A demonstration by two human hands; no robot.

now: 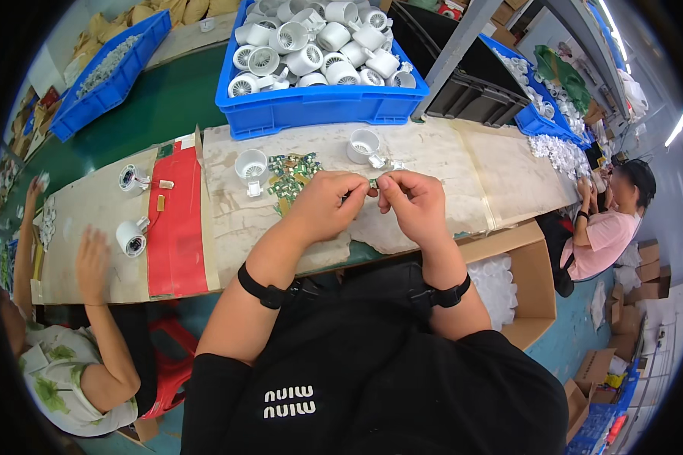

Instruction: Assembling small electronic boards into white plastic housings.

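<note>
A small green circuit board (372, 183) is between the fingertips of my two hands, above the worktable. My left hand (323, 205) is closed in a pinch at its left side. Thumb and forefinger of my right hand (416, 203) pinch its right side. Just beyond my left hand lies a loose pile of small green circuit boards (292, 168). One white round plastic housing (251, 164) with a ribbed inside stands left of the pile. Another white housing (363, 144), with a small side piece, stands beyond my hands. My fingers partly hide the board.
A blue crate (319, 112) heaped with white housings stands at the table's far edge, beside a black crate (470, 95). Left, past a red strip (176, 227), are two housings with wired parts and a co-worker's hand (93, 262). An open carton (535, 280) stands below right.
</note>
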